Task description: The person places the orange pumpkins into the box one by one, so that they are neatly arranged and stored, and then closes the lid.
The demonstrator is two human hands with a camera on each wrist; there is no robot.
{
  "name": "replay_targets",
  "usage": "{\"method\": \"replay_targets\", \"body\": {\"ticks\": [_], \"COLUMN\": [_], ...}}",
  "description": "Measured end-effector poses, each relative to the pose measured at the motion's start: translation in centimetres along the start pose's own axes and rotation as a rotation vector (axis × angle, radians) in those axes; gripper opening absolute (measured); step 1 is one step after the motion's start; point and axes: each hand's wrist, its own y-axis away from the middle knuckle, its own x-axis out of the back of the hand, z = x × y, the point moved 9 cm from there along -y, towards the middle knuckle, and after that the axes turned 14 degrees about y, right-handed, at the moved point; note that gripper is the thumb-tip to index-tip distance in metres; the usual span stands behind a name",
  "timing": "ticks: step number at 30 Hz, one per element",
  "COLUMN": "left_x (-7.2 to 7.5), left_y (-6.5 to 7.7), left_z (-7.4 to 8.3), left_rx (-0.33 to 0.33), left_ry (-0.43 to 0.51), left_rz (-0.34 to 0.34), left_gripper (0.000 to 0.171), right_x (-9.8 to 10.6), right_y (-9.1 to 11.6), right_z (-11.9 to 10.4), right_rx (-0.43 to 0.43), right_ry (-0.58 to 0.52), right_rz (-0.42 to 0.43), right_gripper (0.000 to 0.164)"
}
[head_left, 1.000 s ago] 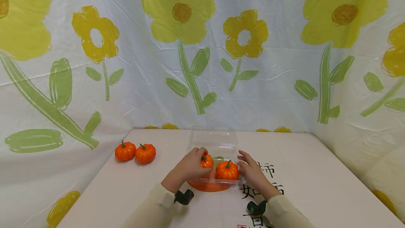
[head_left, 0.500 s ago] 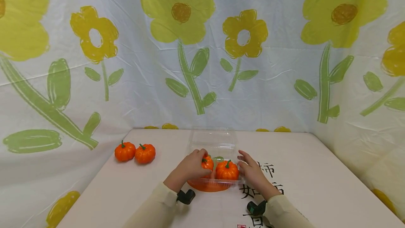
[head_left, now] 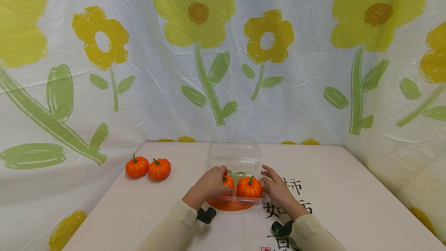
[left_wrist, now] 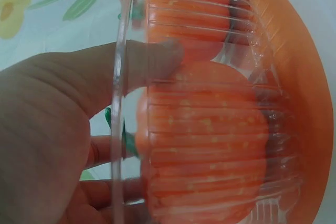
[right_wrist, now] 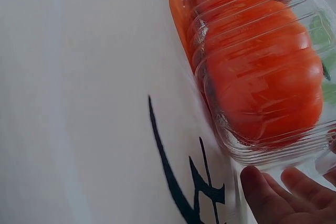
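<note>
In the head view, two small orange pumpkins with green stems sit in a hinged clear plastic container (head_left: pixel 232 151) whose lid is raised at the back. My left hand (head_left: pixel 211 183) reaches over the front and left side and holds the left pumpkin (head_left: pixel 228 182). In the left wrist view the thumb (left_wrist: pixel 152 61) lies inside the wall near the gap between the pumpkins, and the other fingers are partly hidden behind the held one. My right hand (head_left: pixel 277 189) is at the container's right end, beside the right pumpkin (head_left: pixel 249 187), fingers loosely bent and holding nothing.
Two more pumpkins stand side by side at the table's back left, one left (head_left: pixel 137 167) and one right (head_left: pixel 159 169). Under the container an orange printed shape (head_left: pixel 230 205) shows on the pale tablecloth (head_left: pixel 327 189), with black characters to its right. A flowered curtain (head_left: pixel 306 88) encloses the back and sides.
My left hand and the left pumpkin have sunk slightly lower in the container. My right hand has stayed nearly still, and the head view has shifted a little.
</note>
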Motion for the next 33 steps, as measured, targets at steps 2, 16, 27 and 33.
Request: {"method": "replay_targets", "body": {"ticks": [2,16,27,33], "left_x": [-0.02,-0.15,-0.09,0.42], "left_y": [0.03,0.04,0.22,0.41], "left_z": [0.09,-0.16,0.03,0.08], "left_rx": [0.002,0.028,0.034,0.02], "left_ry": [-0.003,-0.01,0.013,0.037], "left_rz": [0.0,0.002,0.005,0.019], "left_gripper": [0.057,0.06,0.064,0.066], "right_x": [0.01,0.04,0.14,0.14], "right_y": [0.01,0.14,-0.06,-0.17], "right_z": [-0.04,-0.32,-0.49,-0.48], "right_rx": [0.001,0.007,0.0,0.011], "right_ry": [-0.001,-0.015,0.004,0.003], "right_rz": [-0.002,-0.019,-0.019,-0.024], "right_gripper": [0.051,0.055,0.055,0.054]}}
